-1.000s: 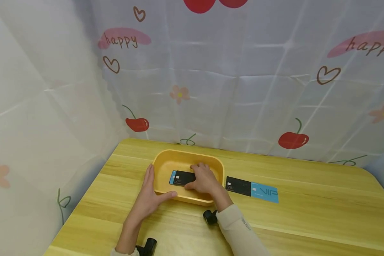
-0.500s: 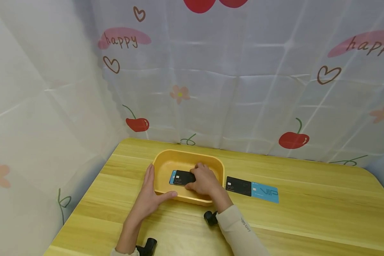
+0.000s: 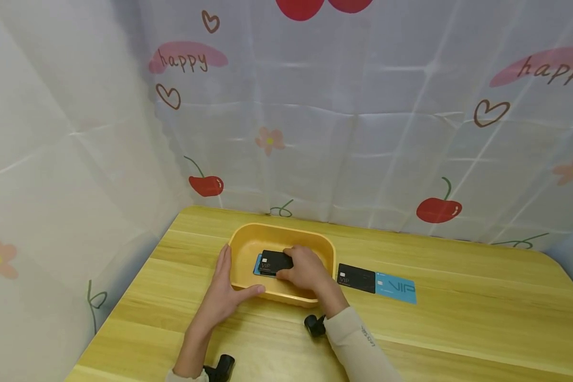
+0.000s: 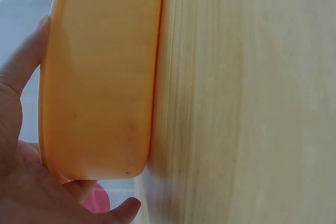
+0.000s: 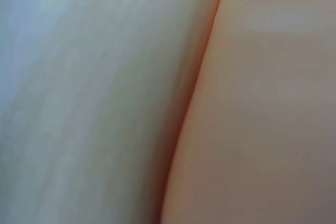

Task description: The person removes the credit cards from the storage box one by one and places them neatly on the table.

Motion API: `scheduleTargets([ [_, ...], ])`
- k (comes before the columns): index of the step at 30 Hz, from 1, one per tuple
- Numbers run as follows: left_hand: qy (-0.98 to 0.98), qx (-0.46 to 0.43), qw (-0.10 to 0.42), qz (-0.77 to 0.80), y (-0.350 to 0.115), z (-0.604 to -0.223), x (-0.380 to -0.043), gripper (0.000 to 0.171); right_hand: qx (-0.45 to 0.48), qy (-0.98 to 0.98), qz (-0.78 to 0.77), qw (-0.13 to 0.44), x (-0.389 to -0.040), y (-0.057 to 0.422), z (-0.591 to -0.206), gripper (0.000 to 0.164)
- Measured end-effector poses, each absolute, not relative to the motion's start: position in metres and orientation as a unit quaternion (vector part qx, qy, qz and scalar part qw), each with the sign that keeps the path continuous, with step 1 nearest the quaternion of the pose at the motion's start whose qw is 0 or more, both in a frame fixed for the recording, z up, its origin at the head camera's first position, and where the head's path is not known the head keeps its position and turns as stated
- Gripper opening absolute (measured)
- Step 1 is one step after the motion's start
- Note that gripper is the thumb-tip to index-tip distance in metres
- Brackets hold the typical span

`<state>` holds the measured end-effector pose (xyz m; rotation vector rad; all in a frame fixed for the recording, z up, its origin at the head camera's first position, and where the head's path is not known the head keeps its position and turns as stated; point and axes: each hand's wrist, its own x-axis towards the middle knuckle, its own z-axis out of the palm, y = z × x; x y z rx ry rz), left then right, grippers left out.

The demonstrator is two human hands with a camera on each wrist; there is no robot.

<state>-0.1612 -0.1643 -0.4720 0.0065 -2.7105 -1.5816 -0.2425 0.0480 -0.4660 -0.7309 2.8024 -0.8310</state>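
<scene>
Black VIP card (image 3: 275, 262) inside yellow tray (image 3: 248, 244), lying over a blue card (image 3: 257, 265), near the tray's middle. Pinched at its right end by right hand (image 3: 304, 269), fingers curled over the far edge, thumb at the near edge, wrist crossing the tray's near rim. Left hand (image 3: 225, 291) flat against the tray's left wall, fingers straight, thumb along the near wall; seen pressed there in the left wrist view (image 4: 21, 145). Second black card (image 3: 356, 277) and blue VIP card (image 3: 395, 288) side by side on wooden table (image 3: 458, 318), just right of the tray. Right wrist view blurred.
</scene>
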Motion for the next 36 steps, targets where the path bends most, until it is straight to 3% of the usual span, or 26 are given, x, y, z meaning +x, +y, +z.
scheduleTargets([
  [26, -0.863, -0.003, 0.003, -0.506, -0.1645, -0.4725, -0.1616, 0.126, -0.244, 0.892, -0.376, 0.06, -0.2402, 0.0492, -0.4622, 0.057],
  [36, -0.859, -0.002, 0.003, -0.511, -0.1646, -0.4719, -0.1624, 0.126, -0.243, 0.883, -0.4, 0.03, -0.237, 0.0503, -0.4579, 0.059],
])
